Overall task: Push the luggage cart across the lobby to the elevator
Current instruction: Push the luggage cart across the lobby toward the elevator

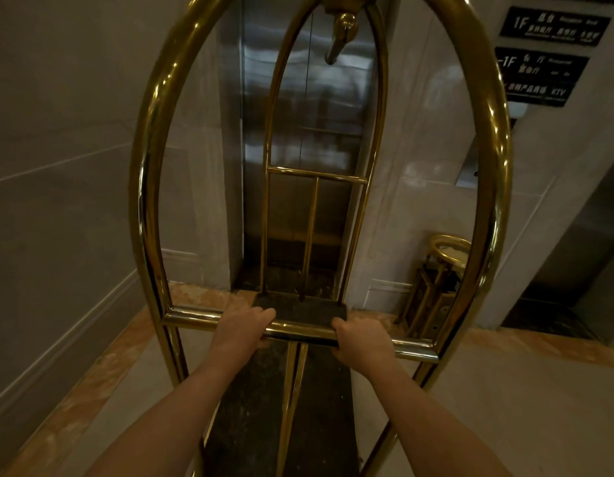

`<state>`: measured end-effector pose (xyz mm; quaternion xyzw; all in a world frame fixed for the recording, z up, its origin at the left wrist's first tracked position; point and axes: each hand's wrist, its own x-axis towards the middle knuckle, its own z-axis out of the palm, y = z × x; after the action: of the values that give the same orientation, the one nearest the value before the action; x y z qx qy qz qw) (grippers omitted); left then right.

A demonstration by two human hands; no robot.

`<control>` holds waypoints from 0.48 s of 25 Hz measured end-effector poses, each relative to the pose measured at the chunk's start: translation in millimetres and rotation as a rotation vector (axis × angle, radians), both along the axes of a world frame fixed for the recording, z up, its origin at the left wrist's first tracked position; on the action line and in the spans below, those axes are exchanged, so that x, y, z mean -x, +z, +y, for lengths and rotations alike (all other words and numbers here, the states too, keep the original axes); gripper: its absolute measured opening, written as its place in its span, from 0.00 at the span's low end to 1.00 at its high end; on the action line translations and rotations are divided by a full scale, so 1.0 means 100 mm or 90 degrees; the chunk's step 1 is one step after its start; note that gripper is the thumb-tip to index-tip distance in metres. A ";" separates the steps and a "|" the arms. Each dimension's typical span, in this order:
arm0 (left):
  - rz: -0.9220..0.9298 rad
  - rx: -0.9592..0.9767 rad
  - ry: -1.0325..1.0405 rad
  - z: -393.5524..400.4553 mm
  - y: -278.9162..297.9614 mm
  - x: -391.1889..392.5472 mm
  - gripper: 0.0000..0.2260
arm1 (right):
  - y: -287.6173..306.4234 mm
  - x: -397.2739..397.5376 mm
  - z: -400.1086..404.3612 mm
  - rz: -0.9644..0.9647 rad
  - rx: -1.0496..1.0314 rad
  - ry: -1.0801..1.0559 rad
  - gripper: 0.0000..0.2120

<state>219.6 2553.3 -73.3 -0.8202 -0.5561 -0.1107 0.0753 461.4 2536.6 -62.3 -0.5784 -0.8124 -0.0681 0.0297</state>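
Observation:
A brass luggage cart with arched tube frames fills the view, its dark carpeted deck bare of bags. My left hand and my right hand both grip the near horizontal brass push bar, about a hand's width apart. Straight ahead, seen through the arches, stand the steel elevator doors, shut, with a dark seam down the middle. The cart's far end reaches the elevator's dark threshold. A brass hanging hook dangles from the top of the frame.
A grey marble wall runs close along the left. To the right of the doors are a call-button panel, black floor signs, and a brass ashtray bin on the floor. A second dark opening lies far right.

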 end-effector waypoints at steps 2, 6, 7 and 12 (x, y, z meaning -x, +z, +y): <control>0.002 0.010 -0.011 0.03 0.01 -0.01 0.13 | 0.01 0.00 0.04 0.004 0.004 -0.007 0.13; 0.017 0.026 -0.029 0.08 0.07 -0.01 0.12 | 0.02 0.06 0.06 0.001 0.008 -0.057 0.11; 0.024 0.033 -0.032 0.09 0.09 -0.01 0.12 | 0.03 0.09 0.06 -0.001 0.012 -0.077 0.11; 0.041 0.061 -0.036 0.12 0.14 -0.02 0.11 | 0.00 0.13 0.10 -0.008 0.033 -0.134 0.12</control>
<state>221.6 2564.8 -59.2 -0.8414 -0.5347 -0.0592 0.0509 448.5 2546.9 -62.0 -0.6604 -0.7490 -0.0530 0.0024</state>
